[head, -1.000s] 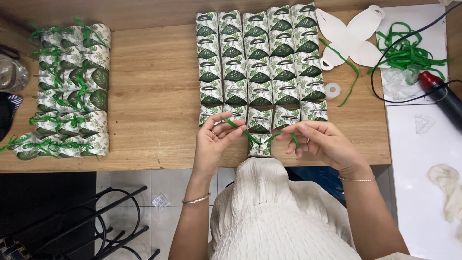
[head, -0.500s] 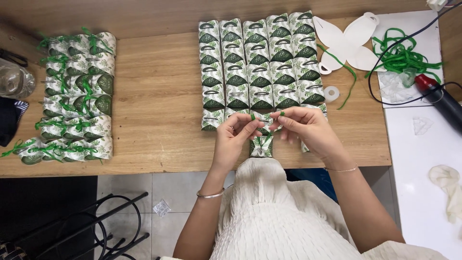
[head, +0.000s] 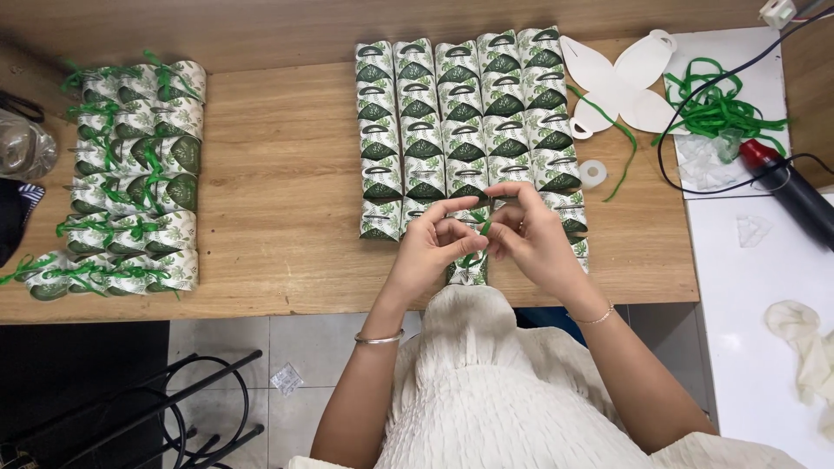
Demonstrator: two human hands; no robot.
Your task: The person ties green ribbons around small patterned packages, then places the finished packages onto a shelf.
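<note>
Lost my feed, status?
Left hand and right hand pinch green ribbon over a leaf-print box. Nothing in the way.

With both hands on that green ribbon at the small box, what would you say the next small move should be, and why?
Probably draw the green ribbon snug into a knot: both the left hand and right hand pinch it above the leaf-print box, and it looks loose.

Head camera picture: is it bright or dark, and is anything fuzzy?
In the head view the light is bright and even, with soft shadows only; the white sheet looks slightly washed out; the left hand and right hand are a bit soft around the green ribbon, while the leaf-print boxes stay sharp.
</note>
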